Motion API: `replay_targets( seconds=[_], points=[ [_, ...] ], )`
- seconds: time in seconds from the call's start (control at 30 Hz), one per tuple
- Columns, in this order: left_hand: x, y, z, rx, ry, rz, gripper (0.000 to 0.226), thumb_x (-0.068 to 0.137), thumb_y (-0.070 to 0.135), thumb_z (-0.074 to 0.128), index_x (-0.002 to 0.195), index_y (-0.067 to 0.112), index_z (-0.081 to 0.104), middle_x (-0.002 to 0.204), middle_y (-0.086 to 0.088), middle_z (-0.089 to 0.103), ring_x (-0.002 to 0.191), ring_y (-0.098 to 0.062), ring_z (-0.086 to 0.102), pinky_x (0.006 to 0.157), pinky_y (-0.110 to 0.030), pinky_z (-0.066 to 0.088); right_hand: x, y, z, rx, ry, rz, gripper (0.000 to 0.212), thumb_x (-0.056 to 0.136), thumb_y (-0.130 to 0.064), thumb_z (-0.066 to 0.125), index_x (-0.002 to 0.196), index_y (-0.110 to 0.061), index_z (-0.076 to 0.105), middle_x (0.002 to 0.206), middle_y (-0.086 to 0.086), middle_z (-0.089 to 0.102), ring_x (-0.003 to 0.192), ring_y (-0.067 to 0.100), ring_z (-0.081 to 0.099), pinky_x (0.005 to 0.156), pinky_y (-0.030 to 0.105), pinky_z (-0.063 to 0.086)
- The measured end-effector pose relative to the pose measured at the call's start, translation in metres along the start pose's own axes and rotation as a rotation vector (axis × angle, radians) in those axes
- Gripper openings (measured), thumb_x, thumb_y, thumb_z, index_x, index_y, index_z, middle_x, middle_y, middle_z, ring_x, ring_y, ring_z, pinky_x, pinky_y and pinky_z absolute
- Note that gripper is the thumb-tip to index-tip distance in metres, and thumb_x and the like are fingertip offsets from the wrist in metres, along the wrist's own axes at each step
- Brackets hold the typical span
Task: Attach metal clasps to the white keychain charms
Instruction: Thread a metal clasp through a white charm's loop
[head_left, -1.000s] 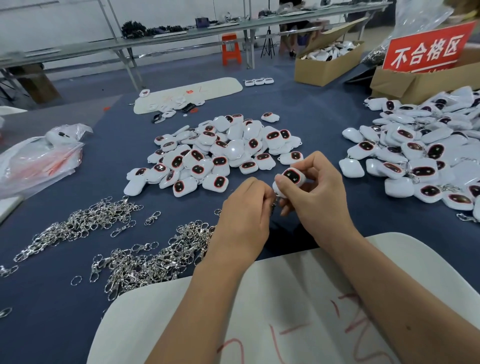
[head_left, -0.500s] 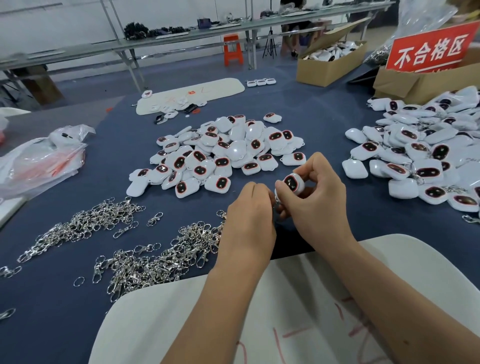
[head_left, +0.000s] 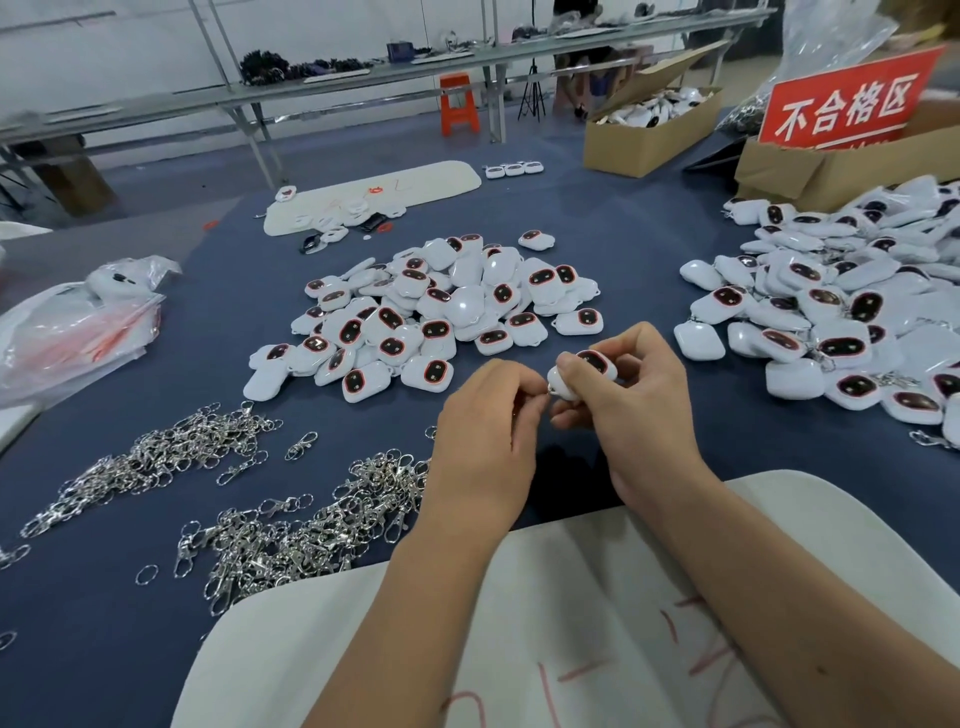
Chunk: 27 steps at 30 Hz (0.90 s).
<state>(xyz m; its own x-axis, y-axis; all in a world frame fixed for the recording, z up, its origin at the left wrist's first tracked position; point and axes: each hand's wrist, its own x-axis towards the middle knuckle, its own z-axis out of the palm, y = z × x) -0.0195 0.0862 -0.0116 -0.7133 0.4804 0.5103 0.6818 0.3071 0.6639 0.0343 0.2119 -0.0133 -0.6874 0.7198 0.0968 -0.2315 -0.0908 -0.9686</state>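
I'm mid-attachment: my right hand (head_left: 631, 400) pinches one smooth, rounded white charm (head_left: 584, 371) just above the worktop (head_left: 623, 249), while my left hand (head_left: 488, 421) has its grip curled tight at the charm's corner, seemingly on a small metal clasp (head_left: 546, 391) I can barely see. Next, I judge, comes threading the thin ring through the charm's tiny loop. Spare clasps (head_left: 291, 530) lie tangled and shiny at my left; glossy plastic charms (head_left: 441, 312) are heaped ahead.
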Motion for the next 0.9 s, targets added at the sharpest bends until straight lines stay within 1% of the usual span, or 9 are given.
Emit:
replay_targets(
  seconds=[0.1,0.27,0.37,0.47,0.57,0.63,0.73,0.83,0.9],
  points=[
    [0.0,-0.002,0.0,-0.007,0.005,-0.001,0.013,0.09,0.003,0.068,0.093,0.016,0.068,0.09,0.009,0.067,0.086,-0.009,0.062,0.077,-0.033,0.051,0.001,0.0,0.001,0.023,0.003,0.02,0.023,0.092,-0.007,0.077,0.091,-0.007,0.053,0.089,0.021,0.068,0.054,0.023,0.07,0.05,0.026,0.056],
    [0.001,-0.006,-0.002,-0.009,0.042,0.045,0.008,0.089,0.008,0.069,0.087,0.015,0.072,0.084,0.01,0.07,0.082,-0.007,0.064,0.074,-0.029,0.05,0.0,-0.001,-0.001,-0.006,-0.012,0.009,0.025,0.092,-0.009,0.078,0.093,-0.005,0.053,0.09,0.023,0.068,0.054,0.025,0.07,0.05,0.027,0.057],
    [0.002,-0.005,-0.004,0.01,0.035,0.077,0.007,0.089,0.01,0.068,0.085,0.014,0.073,0.082,0.01,0.071,0.081,-0.006,0.062,0.074,-0.024,0.049,-0.001,-0.003,-0.001,-0.064,-0.024,-0.055,0.028,0.091,-0.009,0.079,0.092,-0.006,0.051,0.086,0.021,0.066,0.054,0.027,0.069,0.05,0.029,0.058],
    [0.002,-0.004,-0.009,0.003,0.007,0.031,0.009,0.089,0.006,0.069,0.086,0.013,0.074,0.083,0.01,0.072,0.083,-0.003,0.061,0.075,-0.017,0.047,-0.003,-0.004,0.0,-0.143,-0.055,-0.135,0.031,0.09,-0.007,0.079,0.088,-0.01,0.048,0.082,0.018,0.063,0.051,0.03,0.069,0.048,0.032,0.058],
    [0.003,-0.001,-0.01,0.079,-0.051,-0.035,0.011,0.092,0.006,0.068,0.088,0.014,0.075,0.086,0.006,0.072,0.084,-0.009,0.062,0.081,-0.032,0.05,-0.006,-0.003,0.0,-0.216,-0.084,-0.197,0.031,0.089,-0.006,0.078,0.086,-0.015,0.048,0.077,0.014,0.063,0.049,0.029,0.068,0.048,0.033,0.058],
    [0.004,0.002,-0.01,0.181,-0.104,-0.05,0.012,0.095,0.007,0.064,0.09,0.012,0.074,0.089,-0.001,0.072,0.089,-0.022,0.064,0.083,-0.045,0.05,-0.008,-0.001,0.001,-0.266,-0.087,-0.255,0.033,0.089,-0.006,0.079,0.086,-0.017,0.048,0.079,0.011,0.063,0.05,0.026,0.068,0.048,0.03,0.057],
    [0.005,0.003,-0.011,0.25,-0.131,-0.048,0.014,0.095,0.006,0.061,0.091,0.011,0.074,0.091,-0.003,0.073,0.091,-0.025,0.065,0.084,-0.045,0.05,-0.008,-0.001,0.002,-0.308,-0.084,-0.3,0.033,0.087,-0.005,0.08,0.087,-0.012,0.048,0.078,0.004,0.063,0.053,0.019,0.07,0.048,0.024,0.056],
    [0.001,0.006,-0.009,-0.044,0.024,-0.141,0.015,0.09,0.003,0.069,0.085,0.017,0.073,0.081,0.009,0.072,0.079,-0.008,0.066,0.076,-0.023,0.052,-0.005,-0.002,-0.001,-0.084,-0.076,-0.164,0.032,0.092,-0.006,0.078,0.093,-0.005,0.046,0.086,0.023,0.062,0.057,0.031,0.072,0.051,0.032,0.059],
    [0.002,0.006,-0.004,-0.274,0.073,-0.26,0.018,0.087,0.0,0.073,0.083,0.018,0.072,0.078,0.008,0.073,0.073,-0.005,0.067,0.072,-0.019,0.053,-0.004,-0.004,-0.001,0.023,-0.096,-0.092,0.031,0.094,-0.007,0.075,0.098,-0.007,0.044,0.087,0.031,0.061,0.059,0.032,0.071,0.052,0.031,0.058]
  ],
)
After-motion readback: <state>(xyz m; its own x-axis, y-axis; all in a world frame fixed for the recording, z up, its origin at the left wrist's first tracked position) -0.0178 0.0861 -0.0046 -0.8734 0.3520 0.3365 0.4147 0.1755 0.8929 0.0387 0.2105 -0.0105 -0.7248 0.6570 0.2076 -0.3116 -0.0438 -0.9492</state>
